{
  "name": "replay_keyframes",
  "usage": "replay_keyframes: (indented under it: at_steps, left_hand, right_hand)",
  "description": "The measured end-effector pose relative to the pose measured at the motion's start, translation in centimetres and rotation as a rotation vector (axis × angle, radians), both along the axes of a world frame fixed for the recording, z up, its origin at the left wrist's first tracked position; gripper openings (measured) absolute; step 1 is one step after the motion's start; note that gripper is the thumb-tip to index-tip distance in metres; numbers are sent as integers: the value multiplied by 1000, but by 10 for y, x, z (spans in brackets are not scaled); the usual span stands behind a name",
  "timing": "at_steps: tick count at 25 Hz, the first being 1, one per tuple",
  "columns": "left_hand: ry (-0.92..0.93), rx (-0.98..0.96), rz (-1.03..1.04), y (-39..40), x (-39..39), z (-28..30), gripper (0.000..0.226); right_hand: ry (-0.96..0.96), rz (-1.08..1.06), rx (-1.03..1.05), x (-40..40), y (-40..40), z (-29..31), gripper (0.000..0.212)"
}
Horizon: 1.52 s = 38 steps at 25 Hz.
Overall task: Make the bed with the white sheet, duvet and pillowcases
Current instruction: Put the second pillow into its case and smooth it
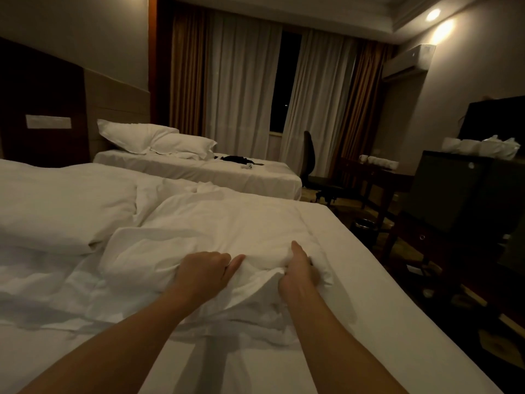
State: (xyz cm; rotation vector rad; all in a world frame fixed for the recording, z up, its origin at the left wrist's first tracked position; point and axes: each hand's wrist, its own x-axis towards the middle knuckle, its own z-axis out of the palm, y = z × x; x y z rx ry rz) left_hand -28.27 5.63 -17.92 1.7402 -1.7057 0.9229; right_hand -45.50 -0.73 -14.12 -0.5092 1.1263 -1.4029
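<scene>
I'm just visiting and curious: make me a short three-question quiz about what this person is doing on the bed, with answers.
1. True or false: both hands grip the same bundle of white bedding.
2. Where do the two stacked pillows lie? A) on the far bed B) on the floor C) on the chair
3. Fill in: the dark garment lies on the ___ bed.

Key
1. True: the left hand and right hand both hold the folded white duvet on the near bed.
2. A: the pillows rest at the head of the far bed.
3. Far: the dark garment lies there.
</scene>
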Motion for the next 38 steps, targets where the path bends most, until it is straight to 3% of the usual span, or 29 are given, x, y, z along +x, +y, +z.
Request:
replay_keyframes:
  at_steps: [3,5,7,11,17,19,22,24,28,30,32,33,36,38]
  left_hand:
    - [87,-55,22,3,1,10,71]
    - [144,-41,9,4,8,24,68]
    - [81,-15,-4,0,12,27,70]
    - [-50,83,-18,-11,-6,-11,68]
    - [-27,-36,-106,-3,-16,-17,44]
    - [-37,-31,-110,-5,-23,-14,42]
    - [7,19,-69,-9,-27,-18,50]
    - [40,45,-19,-10,-26,-18,58]
    - [51,2,-6,-5,-20,-7,62]
    - [54,-33,-14,-2,-16,1,64]
    - [69,-87,-44,0,-7,8,69]
    - [73,-111,-53,1,0,10,70]
    - [25,-91,-52,5,18,6,67]
    - [-29,-58,-65,5,20,-5,59]
  right_hand:
    - [-41,-10,-117,6,-6,41,29]
    - [95,-6,-257,3,-14,50,30]
    - [262,4,-306,-10,-25,21,34]
    - [403,-22,-223,-39,-19,-55,39]
    - [711,-134,-369,-53,14,-74,47]
    - [773,-153,-331,-49,25,-81,61]
    - [714,-10,-132,-34,34,-72,91]
    - [607,16,-22,-27,31,-54,92]
    - [211,-20,-39,-16,13,-16,87]
    - [211,-35,-130,-10,1,6,70]
    - [294,-54,-279,-7,-6,23,32]
    - [358,-64,-330,-6,-6,23,30]
    - [390,-7,-260,-12,-4,-20,45]
    - [157,107,-142,-15,2,-46,84]
